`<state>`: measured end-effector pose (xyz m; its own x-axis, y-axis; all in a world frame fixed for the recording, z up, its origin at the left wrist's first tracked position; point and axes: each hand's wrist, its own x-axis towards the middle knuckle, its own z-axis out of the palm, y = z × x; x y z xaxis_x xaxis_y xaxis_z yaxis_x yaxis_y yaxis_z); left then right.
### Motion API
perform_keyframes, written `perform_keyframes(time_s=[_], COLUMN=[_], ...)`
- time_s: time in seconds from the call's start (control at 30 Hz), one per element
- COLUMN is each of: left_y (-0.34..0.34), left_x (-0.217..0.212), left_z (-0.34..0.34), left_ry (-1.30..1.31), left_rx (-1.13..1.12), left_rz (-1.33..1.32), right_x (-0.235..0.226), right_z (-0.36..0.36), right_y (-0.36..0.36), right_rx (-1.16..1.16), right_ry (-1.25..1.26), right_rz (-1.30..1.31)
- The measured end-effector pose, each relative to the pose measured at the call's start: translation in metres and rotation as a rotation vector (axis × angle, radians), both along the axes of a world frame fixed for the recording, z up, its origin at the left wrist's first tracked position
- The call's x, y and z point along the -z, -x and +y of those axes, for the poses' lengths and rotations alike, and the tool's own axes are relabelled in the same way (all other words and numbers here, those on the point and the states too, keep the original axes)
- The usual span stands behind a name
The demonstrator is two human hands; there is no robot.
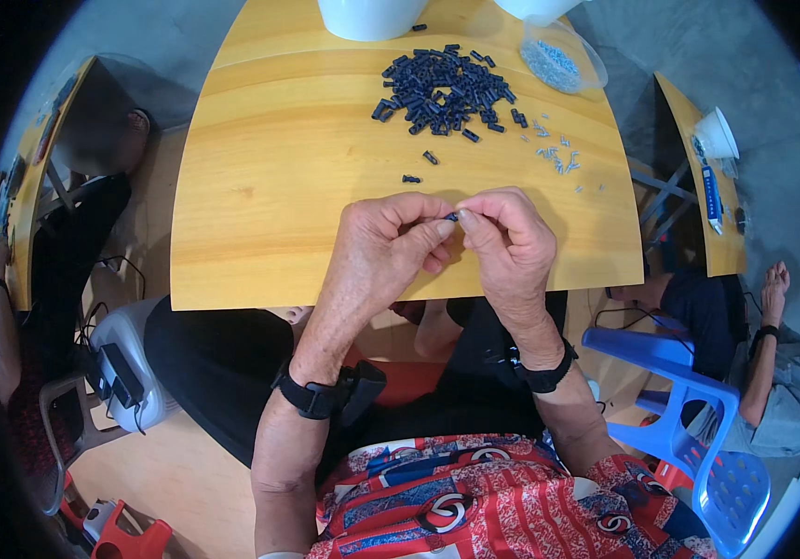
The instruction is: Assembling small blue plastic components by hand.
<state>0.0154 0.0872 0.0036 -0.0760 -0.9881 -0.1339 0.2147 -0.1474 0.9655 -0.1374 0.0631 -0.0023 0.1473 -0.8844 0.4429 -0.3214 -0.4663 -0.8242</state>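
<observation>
Above the near part of the wooden table, my left hand (391, 244) and my right hand (509, 238) meet fingertip to fingertip. My left thumb and index finger pinch a small black plastic piece (451, 216), mostly covered by the fingers. At its right end my right thumb and index finger are pressed together; whatever they hold is too small to make out. Two loose black pieces, one (411, 179) nearer and one (431, 157) a little farther, lie beyond my hands. A large heap of similar black pieces (442, 88) is spread farther back. Small silvery screw-like bits (558, 154) lie scattered to its right.
A clear plastic tub (563, 56) of small silvery bits stands at the table's (270, 186) far right. One white container (372, 17) is at the far edge, another beside the tub. A blue plastic chair (689, 401) stands to the right. Other people sit at side tables.
</observation>
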Motion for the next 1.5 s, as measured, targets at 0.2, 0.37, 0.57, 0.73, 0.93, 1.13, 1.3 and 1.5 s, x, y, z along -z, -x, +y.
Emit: perform_keyframes(time_s=[0.2, 0.37, 0.57, 0.73, 0.93, 1.13, 1.3, 1.5], left_y=[0.0, 0.0014, 0.001, 0.0003, 0.0009, 0.0004, 0.0007, 0.0008], left_x=[0.002, 0.001, 0.002, 0.0016, 0.0022, 0.0019, 0.0039, 0.0064], left_z=[-0.0017, -0.0017, -0.0008, -0.0006, 0.0, 0.0004, -0.0001, 0.0003], left_ry=[-0.006, -0.002, 0.004, 0.004, 0.021, 0.03, 0.034, 0.026], left_rx=[-0.003, -0.03, -0.053, -0.053, -0.064, -0.053, -0.062, -0.08], left_rz=[-0.025, 0.019, 0.028, 0.028, 0.034, 0.014, 0.006, 0.016], right_x=[-0.001, -0.0037, -0.0056, -0.0014, -0.0064, -0.0047, -0.0069, -0.0102], right_z=[0.001, 0.003, 0.0048, 0.0059, 0.0073, 0.0075, 0.0082, 0.0065], right_y=[0.0001, -0.0004, -0.0024, -0.0013, -0.0016, -0.0035, -0.0031, -0.0044], right_rx=[-0.014, -0.018, -0.03, -0.012, -0.023, 0.012, 0.005, -0.017], right_ry=[0.046, 0.017, -0.102, -0.118, -0.089, -0.011, 0.041, 0.168], right_rz=[0.039, 0.016, -0.091, -0.139, -0.055, -0.013, 0.061, 0.169])
